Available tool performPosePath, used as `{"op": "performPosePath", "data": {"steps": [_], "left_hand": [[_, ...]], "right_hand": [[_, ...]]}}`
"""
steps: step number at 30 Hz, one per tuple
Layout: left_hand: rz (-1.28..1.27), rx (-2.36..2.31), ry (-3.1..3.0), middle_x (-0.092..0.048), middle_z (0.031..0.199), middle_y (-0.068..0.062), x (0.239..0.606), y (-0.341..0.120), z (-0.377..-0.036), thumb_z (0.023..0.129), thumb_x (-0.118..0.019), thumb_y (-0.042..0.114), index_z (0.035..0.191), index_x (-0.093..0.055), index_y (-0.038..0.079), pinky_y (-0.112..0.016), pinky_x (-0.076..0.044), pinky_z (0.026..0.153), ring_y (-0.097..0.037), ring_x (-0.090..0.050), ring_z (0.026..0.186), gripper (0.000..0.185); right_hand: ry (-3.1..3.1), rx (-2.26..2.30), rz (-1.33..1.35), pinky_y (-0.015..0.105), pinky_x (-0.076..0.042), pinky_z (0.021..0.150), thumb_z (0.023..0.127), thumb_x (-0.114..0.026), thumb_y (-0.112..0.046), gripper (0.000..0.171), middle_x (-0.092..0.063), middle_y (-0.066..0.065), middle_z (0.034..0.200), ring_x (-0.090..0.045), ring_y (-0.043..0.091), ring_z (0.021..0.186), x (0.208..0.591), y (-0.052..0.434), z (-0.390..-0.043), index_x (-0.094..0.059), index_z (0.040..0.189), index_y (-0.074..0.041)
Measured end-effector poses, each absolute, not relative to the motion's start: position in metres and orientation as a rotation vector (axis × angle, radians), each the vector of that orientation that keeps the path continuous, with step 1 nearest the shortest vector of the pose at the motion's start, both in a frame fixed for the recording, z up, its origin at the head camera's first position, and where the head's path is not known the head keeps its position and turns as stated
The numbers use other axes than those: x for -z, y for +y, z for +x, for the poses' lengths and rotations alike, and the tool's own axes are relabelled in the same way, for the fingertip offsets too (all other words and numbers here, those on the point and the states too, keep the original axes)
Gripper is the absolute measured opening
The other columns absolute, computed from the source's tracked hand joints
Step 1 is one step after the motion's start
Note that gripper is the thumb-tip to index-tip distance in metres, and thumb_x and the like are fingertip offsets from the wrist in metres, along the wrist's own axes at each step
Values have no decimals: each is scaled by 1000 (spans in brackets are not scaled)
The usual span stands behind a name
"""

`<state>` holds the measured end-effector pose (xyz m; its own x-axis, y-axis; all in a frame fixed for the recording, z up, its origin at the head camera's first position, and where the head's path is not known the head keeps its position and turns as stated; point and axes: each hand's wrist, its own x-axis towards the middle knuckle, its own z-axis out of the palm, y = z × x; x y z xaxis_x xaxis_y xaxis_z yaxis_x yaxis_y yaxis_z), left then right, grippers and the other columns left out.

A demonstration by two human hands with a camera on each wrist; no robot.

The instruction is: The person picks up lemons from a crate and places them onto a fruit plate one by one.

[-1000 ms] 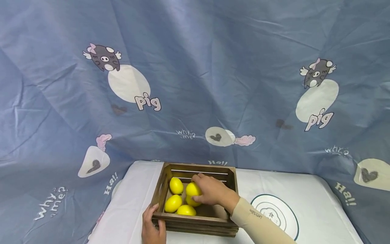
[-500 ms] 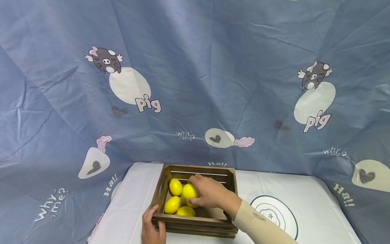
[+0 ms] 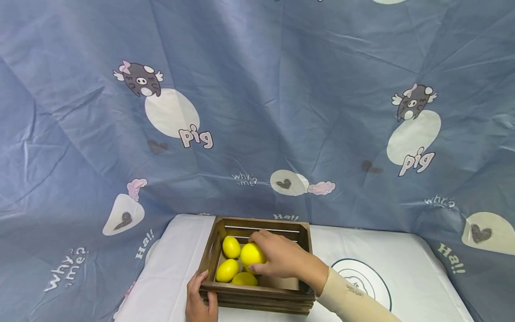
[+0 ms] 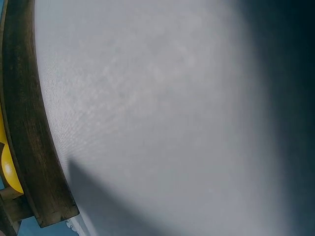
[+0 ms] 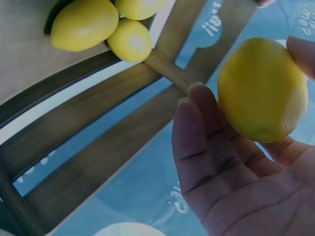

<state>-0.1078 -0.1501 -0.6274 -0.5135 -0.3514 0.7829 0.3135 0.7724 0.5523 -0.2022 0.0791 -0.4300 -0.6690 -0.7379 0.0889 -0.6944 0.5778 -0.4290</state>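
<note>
In the head view, my right hand (image 3: 283, 256) holds a yellow lemon (image 3: 252, 255) over a brown slatted wooden crate (image 3: 257, 290). The right wrist view shows this lemon (image 5: 263, 93) gripped between thumb and fingers. Several other lemons sit in the left half of the crate: one at the back (image 3: 231, 247), one at the left (image 3: 227, 270) and one, in shade, by the front wall (image 3: 244, 280). My left hand (image 3: 202, 299) grips the crate's front left corner, thumb against the front and fingers along the left side. The left wrist view has only the crate's edge (image 4: 34, 123), without the hand.
A white plate (image 3: 382, 286) with dark green rings lies right of the crate, partly hidden by my right sleeve (image 3: 354, 297). A white cloth (image 3: 426, 264) covers the table. Blue printed fabric (image 3: 257, 112) hangs behind it.
Over the last second my right hand has shifted slightly left and up with the lemon. A lemon seen under it earlier is now out of sight. My left hand stays on the corner.
</note>
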Motion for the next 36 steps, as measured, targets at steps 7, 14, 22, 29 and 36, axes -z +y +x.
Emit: {"op": "performPosePath", "data": {"steps": [7, 14, 22, 29, 36], "left_hand": [[15, 819, -1928, -62, 118, -19, 626, -150, -110, 72, -57, -11, 132, -58, -2, -10, -30, 110, 1, -45, 130, 61], [5, 815, -1934, -63, 120, -19, 627, -151, -110, 72, -58, -11, 133, -58, -1, -10, -30, 110, 2, -43, 132, 62], [-4, 817, -1935, -62, 121, -21, 626, -150, -109, 72, -57, -12, 132, -57, -3, -11, -30, 110, 3, -43, 134, 61], [5, 828, -1950, -62, 124, -21, 624, -148, -108, 72, -60, -15, 135, -57, -1, -10, -31, 109, 4, -41, 135, 64], [-13, 836, -1950, -62, 123, -21, 625, -150, -108, 73, -57, -12, 132, -55, -4, -13, -31, 112, 3, -39, 139, 60]], "right_hand": [[2714, 686, -1246, 23, -49, 66, 88, -80, -44, 49, -61, -6, 109, -55, 6, 79, 417, 90, -193, -64, 126, -17], [2697, 759, -1236, 23, -51, 70, 88, -80, -42, 47, -61, -9, 113, -57, 4, 83, 412, 105, -184, -63, 126, -22], [2669, 901, -1170, 28, -54, 80, 87, -82, -37, 48, -62, -10, 117, -58, 5, 93, 420, 127, -175, -64, 129, -22], [2634, 993, -1152, 29, -53, 84, 89, -80, -36, 48, -59, -15, 116, -57, 4, 96, 429, 151, -167, -63, 132, -22], [2633, 1145, -1083, 29, -54, 83, 92, -80, -32, 49, -61, -14, 123, -59, 6, 98, 437, 182, -165, -60, 136, -23]]}}
